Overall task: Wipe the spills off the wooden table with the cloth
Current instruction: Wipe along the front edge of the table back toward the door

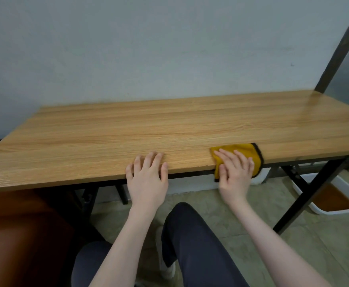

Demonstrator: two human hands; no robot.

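A yellow cloth (244, 151) with a black border lies at the front edge of the wooden table (169, 129), partly hanging over the edge. My right hand (234, 172) presses flat on the cloth, fingers spread, thumb against the hanging part. My left hand (148, 177) rests on the table's front edge to the left of the cloth, fingers apart and holding nothing. No spill shows clearly on the wood.
A white tray (335, 199) with brown liquid sits on the floor under the table's right end, behind the black table legs (302, 195). A brown seat (18, 235) is at lower left. A dark post (339, 44) leans at the right. The wall stands right behind the table.
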